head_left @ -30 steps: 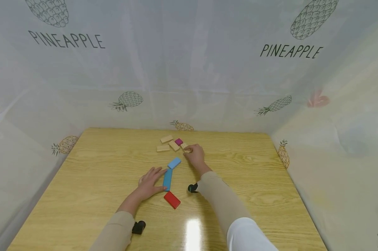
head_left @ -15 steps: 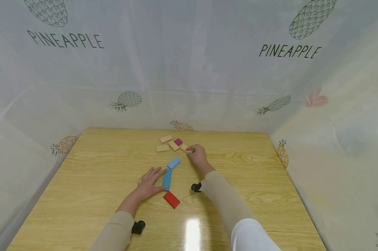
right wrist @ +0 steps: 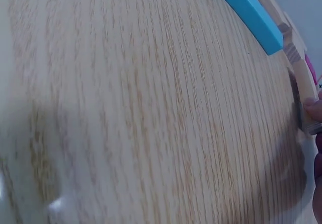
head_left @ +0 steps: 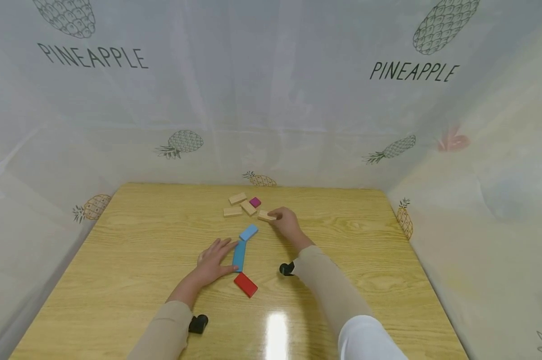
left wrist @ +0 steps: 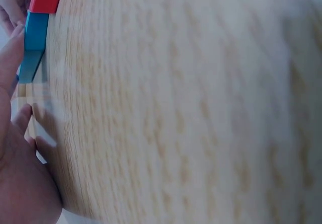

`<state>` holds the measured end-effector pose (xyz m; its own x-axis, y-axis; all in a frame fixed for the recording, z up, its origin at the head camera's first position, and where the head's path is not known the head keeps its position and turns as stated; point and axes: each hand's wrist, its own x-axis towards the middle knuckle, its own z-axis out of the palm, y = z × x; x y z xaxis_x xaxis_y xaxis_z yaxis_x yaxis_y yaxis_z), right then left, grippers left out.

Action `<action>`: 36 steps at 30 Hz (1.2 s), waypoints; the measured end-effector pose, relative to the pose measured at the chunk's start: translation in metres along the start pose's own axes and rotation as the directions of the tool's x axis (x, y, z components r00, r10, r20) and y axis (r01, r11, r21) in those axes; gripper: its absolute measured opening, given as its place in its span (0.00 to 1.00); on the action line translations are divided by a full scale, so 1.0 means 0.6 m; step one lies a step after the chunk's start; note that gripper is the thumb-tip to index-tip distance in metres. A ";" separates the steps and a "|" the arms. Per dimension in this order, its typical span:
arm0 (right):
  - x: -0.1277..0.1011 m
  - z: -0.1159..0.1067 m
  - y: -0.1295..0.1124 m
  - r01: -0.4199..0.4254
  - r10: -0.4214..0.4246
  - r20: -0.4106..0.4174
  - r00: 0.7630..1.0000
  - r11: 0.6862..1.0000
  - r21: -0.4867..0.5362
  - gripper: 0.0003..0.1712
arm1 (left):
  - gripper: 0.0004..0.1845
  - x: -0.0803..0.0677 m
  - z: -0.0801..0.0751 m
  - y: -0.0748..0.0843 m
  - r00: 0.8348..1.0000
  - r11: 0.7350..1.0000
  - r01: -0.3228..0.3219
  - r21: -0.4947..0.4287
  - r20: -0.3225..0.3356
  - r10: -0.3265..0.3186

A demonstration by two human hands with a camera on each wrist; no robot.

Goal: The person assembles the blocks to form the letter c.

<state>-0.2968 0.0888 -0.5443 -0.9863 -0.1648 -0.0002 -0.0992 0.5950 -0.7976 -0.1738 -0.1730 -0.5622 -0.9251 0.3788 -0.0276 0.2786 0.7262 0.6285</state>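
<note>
My right hand (head_left: 286, 223) pinches the end of a plain wooden block (head_left: 264, 216) low over the table, to the right of the other wooden ones. In the right wrist view its fingertips (right wrist: 313, 108) show at the edge on that block. My left hand (head_left: 212, 262) lies palm down with fingers spread, thumb and index finger touching the left side of a long teal block (head_left: 238, 256). A light blue block (head_left: 248, 232) slants off the teal block's far end, and a red block (head_left: 245, 285) off its near end, forming a bent line.
Beyond the blue blocks lie several more wooden blocks (head_left: 232, 212) and a small magenta block (head_left: 254, 202). The wood-grain table (head_left: 365, 280) ends at a pineapple-print curtain (head_left: 271, 100) at the back and sides. Black wrist cameras (head_left: 198, 324) sit at both sleeves.
My right hand has drawn the wooden block slightly to the right and nearer, apart from the magenta block and the other wooden blocks. My left hand and the coloured blocks have stayed in place.
</note>
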 end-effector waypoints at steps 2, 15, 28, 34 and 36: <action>-0.003 -0.003 0.000 0.000 0.000 0.009 1.000 1.000 0.010 0.13 | 0.39 0.000 0.000 0.001 1.000 1.000 -0.001 0.001 0.000 0.001; -0.022 -0.016 -0.005 0.025 -0.029 0.071 0.997 0.998 0.064 0.14 | 0.39 -0.002 -0.002 0.005 1.000 1.000 0.000 -0.002 0.002 0.000; -0.036 -0.019 0.002 0.121 -0.125 0.094 0.988 0.991 0.055 0.13 | 0.39 -0.001 -0.003 0.005 1.000 1.000 0.009 0.002 0.007 -0.009; -0.034 -0.017 0.009 0.108 -0.109 0.105 0.989 0.994 0.018 0.14 | 0.40 0.000 -0.002 0.003 1.000 1.000 0.012 -0.005 0.010 -0.012; -0.034 -0.016 0.010 0.110 -0.111 0.104 0.988 0.994 0.014 0.14 | 0.39 0.000 -0.001 0.002 1.000 1.000 0.009 -0.003 0.005 -0.009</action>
<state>-0.2786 0.1034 -0.5432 -0.9502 -0.3105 0.0261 -0.2058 0.5624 -0.8008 -0.1735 -0.1727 -0.5611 -0.9262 0.3753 -0.0371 0.2697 0.7279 0.6303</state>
